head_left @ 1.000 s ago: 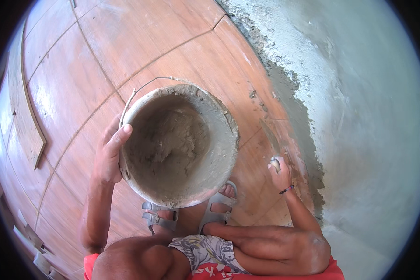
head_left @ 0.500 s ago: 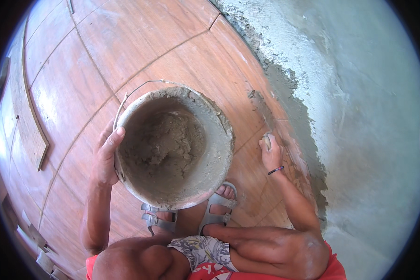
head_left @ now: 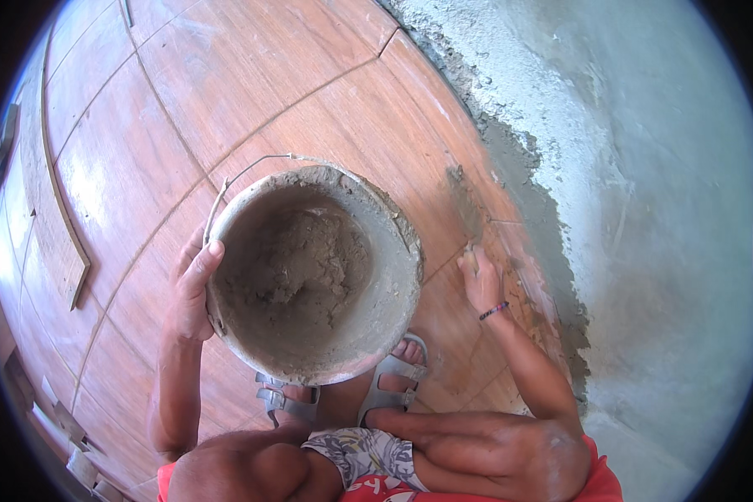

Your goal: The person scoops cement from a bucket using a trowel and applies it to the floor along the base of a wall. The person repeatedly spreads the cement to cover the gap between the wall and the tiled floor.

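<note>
My left hand (head_left: 192,293) grips the rim of a round mortar-crusted bucket (head_left: 402,268), which has a wire handle and wet grey mortar (head_left: 309,251) inside. My right hand (head_left: 482,280) is closed on the handle of a trowel (head_left: 464,201), right of the bucket. The trowel's blade, smeared with grey mortar and slightly blurred, is low over the tiles beside a strip of grey mortar (head_left: 527,192) along their edge.
Wood-look floor tiles (head_left: 159,151) extend left and ahead. A rough concrete band and smooth grey surface (head_left: 661,209) are on the right. A long board (head_left: 58,217) and scraps (head_left: 54,418) lie at the left. My sandalled feet (head_left: 393,376) are below the bucket.
My right hand and the trowel have moved forward and left, closer to the bucket. The bucket has shifted slightly, still in my left hand's grip.
</note>
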Tool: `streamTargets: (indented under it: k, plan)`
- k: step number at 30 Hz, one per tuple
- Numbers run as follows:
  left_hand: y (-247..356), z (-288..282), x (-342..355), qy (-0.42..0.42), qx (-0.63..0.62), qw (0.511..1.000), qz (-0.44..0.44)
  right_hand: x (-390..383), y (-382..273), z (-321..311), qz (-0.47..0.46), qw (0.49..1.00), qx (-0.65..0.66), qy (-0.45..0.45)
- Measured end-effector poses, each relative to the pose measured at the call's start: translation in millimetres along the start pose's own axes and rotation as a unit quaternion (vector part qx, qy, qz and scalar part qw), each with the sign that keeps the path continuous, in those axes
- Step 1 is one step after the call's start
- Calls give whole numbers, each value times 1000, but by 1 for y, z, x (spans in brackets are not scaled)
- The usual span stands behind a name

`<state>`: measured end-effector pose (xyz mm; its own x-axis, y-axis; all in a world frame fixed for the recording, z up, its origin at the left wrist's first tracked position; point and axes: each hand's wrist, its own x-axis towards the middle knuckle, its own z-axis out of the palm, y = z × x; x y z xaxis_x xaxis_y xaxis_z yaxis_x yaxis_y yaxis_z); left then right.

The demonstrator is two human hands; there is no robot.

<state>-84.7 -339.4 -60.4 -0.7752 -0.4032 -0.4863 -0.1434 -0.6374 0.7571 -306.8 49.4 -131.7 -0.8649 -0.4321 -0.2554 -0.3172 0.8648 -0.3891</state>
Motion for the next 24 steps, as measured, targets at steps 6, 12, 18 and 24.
streamTargets:
  k: [6, 12, 18, 24]
  plan:
    - [-1, -2, 1, -3, -5, 1000, -8, 30, -5, 12, -12, 999, -4, 43]
    - [0, -2, 0, 2, -16, 1000, -10, 24, -21, -11, -70, 990, 44, 112]
    - [1, 0, -2, 5, -11, 1000, -5, 2, -54, -64, -58, 991, 120, 16]
    - [3, 4, -1, -14, -14, 1000, 4, 33, -52, -109, 144, 931, 326, -75]
